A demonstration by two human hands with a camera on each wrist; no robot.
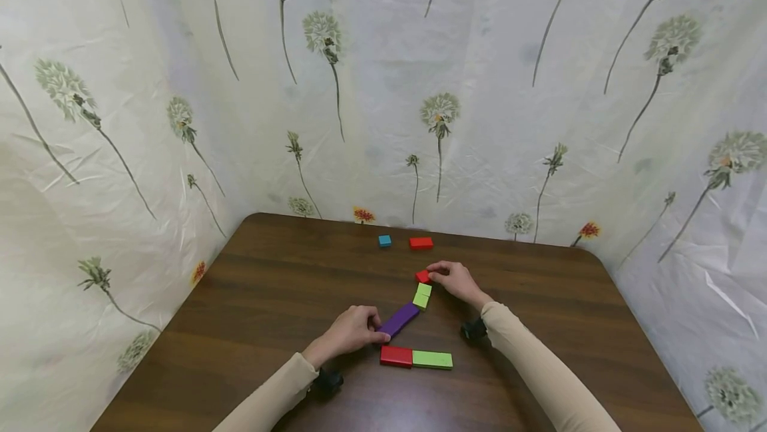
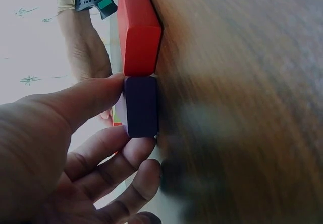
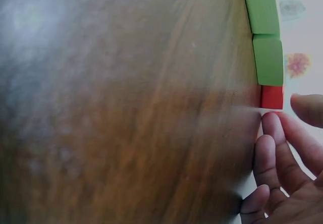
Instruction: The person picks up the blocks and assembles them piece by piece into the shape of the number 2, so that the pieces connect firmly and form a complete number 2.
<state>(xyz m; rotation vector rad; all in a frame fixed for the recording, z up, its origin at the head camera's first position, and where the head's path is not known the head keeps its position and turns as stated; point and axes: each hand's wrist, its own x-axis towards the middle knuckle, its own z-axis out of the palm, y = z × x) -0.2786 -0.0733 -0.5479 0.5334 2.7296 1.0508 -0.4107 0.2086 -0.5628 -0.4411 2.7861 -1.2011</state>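
Note:
My left hand [image 1: 350, 329] pinches the near end of a long purple block [image 1: 400, 320] between thumb and fingers. In the left wrist view, the dark end of the purple block [image 2: 142, 107] shows between thumb and fingertips. Two small lime-green blocks [image 1: 422, 296] continue the line from its far end. Beyond them lies a small red block [image 1: 422, 277], the fingertips of my right hand [image 1: 457, 280] at its far side. In the right wrist view, the thumb [image 3: 308, 109] stands slightly apart from this red block [image 3: 272, 97].
Nearer me, a red block [image 1: 396, 356] and a long lime-green block [image 1: 433, 359] lie end to end. A small blue block [image 1: 385, 241] and another red block [image 1: 421, 243] lie near the back edge of the brown table [image 1: 287, 272]. A flowered curtain [image 1: 383, 86] hangs behind.

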